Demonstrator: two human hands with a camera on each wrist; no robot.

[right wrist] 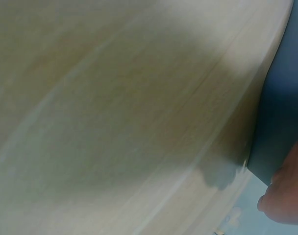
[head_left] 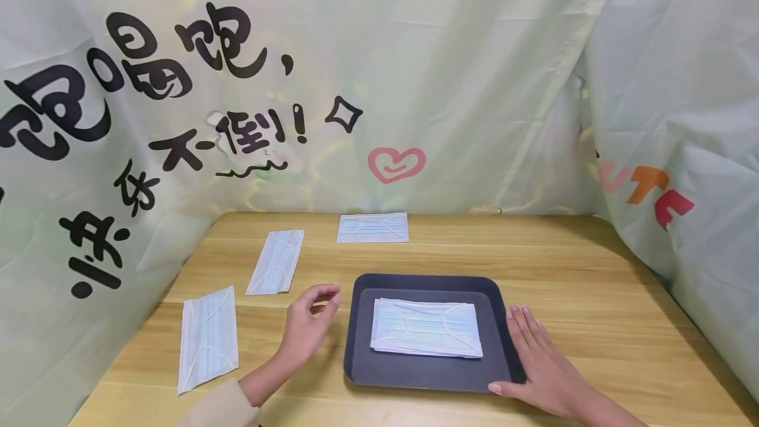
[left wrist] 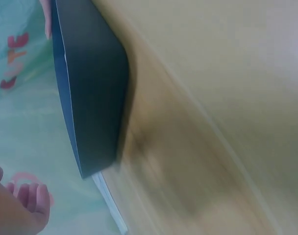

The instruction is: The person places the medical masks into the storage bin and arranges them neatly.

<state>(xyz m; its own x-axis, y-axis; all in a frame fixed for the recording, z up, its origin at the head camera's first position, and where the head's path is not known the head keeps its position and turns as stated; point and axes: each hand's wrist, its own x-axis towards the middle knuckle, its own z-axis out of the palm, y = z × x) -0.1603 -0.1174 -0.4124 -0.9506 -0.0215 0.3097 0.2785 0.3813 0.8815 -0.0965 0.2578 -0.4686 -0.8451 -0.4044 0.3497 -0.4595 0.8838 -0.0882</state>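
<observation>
A dark grey tray (head_left: pixel 427 374) lies on the table, with a small stack of light blue face masks (head_left: pixel 428 328) on its floor, slightly offset from each other. My right hand (head_left: pixel 545 368) rests along the tray's right side, fingers straight and the thumb at the near right corner. Left of the tray, my left hand (head_left: pixel 309 325) is held above the table with loosely bent fingers and nothing in them. In the left wrist view, the same hand (left wrist: pixel 26 205) shows beside the tray's outer wall (left wrist: pixel 95 93). The right wrist view catches part of the right hand (right wrist: pixel 288 188) against the tray (right wrist: pixel 276 107).
Three single face masks lie apart on the wooden table (head_left: pixel 569 269): one mask (head_left: pixel 209 338) at the near left, another mask (head_left: pixel 277 262) behind it, and a third mask (head_left: pixel 373 228) at the back edge. Printed cloth (head_left: pixel 474 84) hangs behind and along both sides.
</observation>
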